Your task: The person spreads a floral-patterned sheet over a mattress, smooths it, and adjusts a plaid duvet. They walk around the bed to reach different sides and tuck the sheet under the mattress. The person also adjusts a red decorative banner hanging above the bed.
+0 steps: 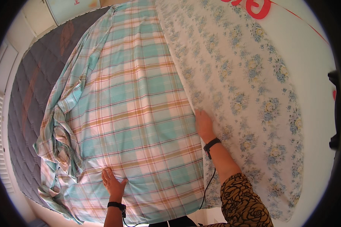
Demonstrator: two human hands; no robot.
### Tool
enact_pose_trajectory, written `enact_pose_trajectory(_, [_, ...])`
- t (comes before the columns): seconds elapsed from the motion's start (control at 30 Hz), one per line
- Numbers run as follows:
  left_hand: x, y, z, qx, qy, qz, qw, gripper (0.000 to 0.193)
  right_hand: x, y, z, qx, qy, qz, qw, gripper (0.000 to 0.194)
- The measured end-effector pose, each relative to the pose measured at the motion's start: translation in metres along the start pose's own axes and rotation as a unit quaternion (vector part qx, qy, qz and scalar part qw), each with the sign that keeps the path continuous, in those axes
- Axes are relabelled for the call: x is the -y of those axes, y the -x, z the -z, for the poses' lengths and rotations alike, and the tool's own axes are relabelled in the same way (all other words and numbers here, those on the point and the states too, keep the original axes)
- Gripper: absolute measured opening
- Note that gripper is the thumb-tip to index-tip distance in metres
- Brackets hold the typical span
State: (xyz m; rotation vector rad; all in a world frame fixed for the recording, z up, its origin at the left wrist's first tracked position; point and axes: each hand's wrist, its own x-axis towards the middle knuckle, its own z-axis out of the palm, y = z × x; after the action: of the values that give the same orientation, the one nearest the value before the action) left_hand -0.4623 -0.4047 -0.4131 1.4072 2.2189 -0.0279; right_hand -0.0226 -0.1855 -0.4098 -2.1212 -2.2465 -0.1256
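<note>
A plaid bed sheet (147,93) in teal, pink and tan spreads across most of the bed before me. My left hand (112,183) rests palm down on its near part, with the fingers slightly apart and nothing in them. Along the sheet's right edge, my right hand (204,124) touches the border where the plaid meets a white floral cloth (253,85). Its fingertips are partly hidden there, so whether they pinch the edge is unclear. On the left, the plaid sheet lies in a bunched, rumpled fold (65,142).
A grey quilted mattress surface (31,93) shows beyond the rumpled side. White wall (309,71) rises past the floral cloth, with a red decoration (258,8) at the top. Both wrists wear black bands, and a black cable (209,187) hangs by the right forearm.
</note>
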Motion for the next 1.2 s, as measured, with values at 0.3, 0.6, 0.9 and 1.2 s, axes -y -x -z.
enact_pose_trajectory(0.3, [0.002,-0.001,0.0,0.006,-0.007,0.0,1.0,0.106,-0.008,0.057,0.018,-0.015,-0.386,-0.178,0.905,0.048])
enact_pose_trajectory(0.6, [0.006,-0.002,-0.006,-0.021,-0.016,-0.025,0.999,0.106,-0.031,0.088,0.043,0.173,-0.376,-0.281,0.866,0.041])
enact_pose_trajectory(0.9, [0.006,-0.003,-0.007,-0.018,-0.036,-0.027,0.999,0.1,0.011,0.143,0.06,0.136,-0.237,-0.225,0.935,0.062])
enact_pose_trajectory(1.2, [0.004,-0.005,-0.002,-0.007,-0.044,-0.03,0.999,0.1,0.019,0.261,0.062,0.193,-0.146,-0.314,0.918,0.062])
